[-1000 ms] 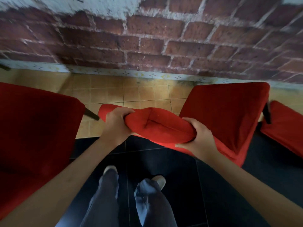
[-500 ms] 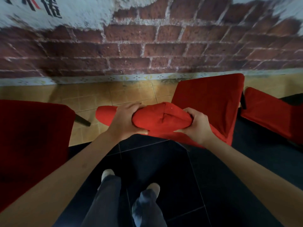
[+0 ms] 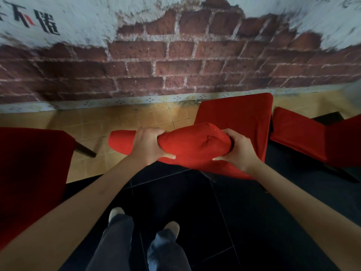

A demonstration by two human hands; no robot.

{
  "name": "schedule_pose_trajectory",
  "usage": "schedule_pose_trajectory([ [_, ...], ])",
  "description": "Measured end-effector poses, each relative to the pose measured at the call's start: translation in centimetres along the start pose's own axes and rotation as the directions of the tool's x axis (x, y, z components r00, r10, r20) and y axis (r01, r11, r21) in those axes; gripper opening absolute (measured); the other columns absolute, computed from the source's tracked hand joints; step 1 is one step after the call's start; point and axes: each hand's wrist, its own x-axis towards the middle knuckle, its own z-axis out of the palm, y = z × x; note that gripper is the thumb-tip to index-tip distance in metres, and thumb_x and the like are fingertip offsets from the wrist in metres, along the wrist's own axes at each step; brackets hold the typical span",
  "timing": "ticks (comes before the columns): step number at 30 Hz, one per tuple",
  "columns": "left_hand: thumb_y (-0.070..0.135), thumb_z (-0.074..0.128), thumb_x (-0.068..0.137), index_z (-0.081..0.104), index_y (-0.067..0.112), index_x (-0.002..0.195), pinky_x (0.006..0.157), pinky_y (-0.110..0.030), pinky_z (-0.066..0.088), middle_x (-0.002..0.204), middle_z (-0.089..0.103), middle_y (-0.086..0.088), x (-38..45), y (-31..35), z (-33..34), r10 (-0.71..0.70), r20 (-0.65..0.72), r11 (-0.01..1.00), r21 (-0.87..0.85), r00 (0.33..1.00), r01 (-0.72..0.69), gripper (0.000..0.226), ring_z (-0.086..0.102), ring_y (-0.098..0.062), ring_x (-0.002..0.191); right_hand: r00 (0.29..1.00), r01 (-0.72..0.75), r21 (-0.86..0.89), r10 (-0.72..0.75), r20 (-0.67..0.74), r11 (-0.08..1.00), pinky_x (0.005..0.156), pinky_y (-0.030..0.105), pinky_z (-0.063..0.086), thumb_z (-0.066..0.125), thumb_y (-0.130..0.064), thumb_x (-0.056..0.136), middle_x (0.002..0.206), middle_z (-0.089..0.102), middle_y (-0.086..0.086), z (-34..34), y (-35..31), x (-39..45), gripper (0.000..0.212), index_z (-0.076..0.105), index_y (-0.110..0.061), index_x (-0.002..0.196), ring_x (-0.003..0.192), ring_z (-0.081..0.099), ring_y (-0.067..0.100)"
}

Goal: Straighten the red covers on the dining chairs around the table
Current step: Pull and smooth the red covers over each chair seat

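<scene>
In front of me stands a dining chair in a red cover (image 3: 197, 145), its backrest top toward me and its seat (image 3: 240, 114) running away to the right. My left hand (image 3: 148, 146) grips the top of the backrest cover near its left end. My right hand (image 3: 235, 148) grips the same cover at the right end. The fabric between my hands is bunched and wrinkled. The chair's frame under the cover is hidden.
Another red-covered chair (image 3: 29, 173) fills the left side, a dark leg (image 3: 84, 149) sticking out. A third red-covered chair (image 3: 304, 133) stands at the right. A brick wall (image 3: 175, 65) runs close behind. My feet (image 3: 144, 218) stand on dark tiles.
The view has tilted up and shifted, showing more wall. Both hands keep their hold on the backrest cover and have come a little closer together, bunching the fabric more.
</scene>
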Motion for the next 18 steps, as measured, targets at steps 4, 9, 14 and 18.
schedule_pose_trajectory([
  [4,0.059,0.085,0.041,0.072,0.015,0.08,0.083,-0.011,0.009,0.073,0.07,0.006,0.3,4.1,1.2,0.069,0.024,0.996,0.049,0.997,-0.07,0.061,0.065,-0.016,0.077,0.996,-0.036,0.012,0.037,-0.075,0.999,0.101,0.022,0.04,0.095,-0.017,0.047,0.12,0.061,-0.013,-3.0,0.9,-3.0,0.091,0.057,-0.02,0.129,0.117,0.057,0.012],
  [9,0.06,0.086,0.041,0.074,0.018,0.085,0.09,-0.025,0.026,0.078,0.07,0.006,0.4,9.1,3.2,0.137,0.025,0.99,0.041,0.99,-0.138,0.062,0.063,-0.017,0.081,0.988,-0.03,0.176,0.056,-0.141,0.984,0.113,0.039,0.036,0.095,-0.02,0.049,0.139,0.051,-0.006,-6.3,0.9,-6.9,0.109,0.041,-0.025,0.143,0.131,0.045,0.01],
  [14,0.057,0.088,0.044,0.073,0.016,0.098,0.092,-0.042,0.043,0.09,0.07,0.001,-0.2,13.5,5.0,0.164,0.037,0.984,0.058,0.986,-0.166,0.069,0.061,-0.021,0.089,0.976,-0.022,0.196,0.064,-0.21,0.98,0.114,0.033,0.032,0.095,-0.021,0.052,0.146,0.044,-0.006,-8.8,0.8,-8.9,0.116,0.03,-0.03,0.148,0.136,0.038,0.01],
  [18,0.061,0.086,0.048,0.07,0.016,0.103,0.094,-0.042,0.042,0.096,0.069,0.0,-0.1,15.8,6.4,0.19,0.074,0.972,0.128,0.979,-0.199,0.072,0.059,-0.022,0.095,0.964,-0.034,0.075,0.053,-0.259,0.997,0.103,0.01,0.025,0.094,-0.023,0.054,0.139,0.045,-0.005,-10.1,1.0,-9.7,0.104,0.04,-0.032,0.143,0.127,0.038,0.005],
])
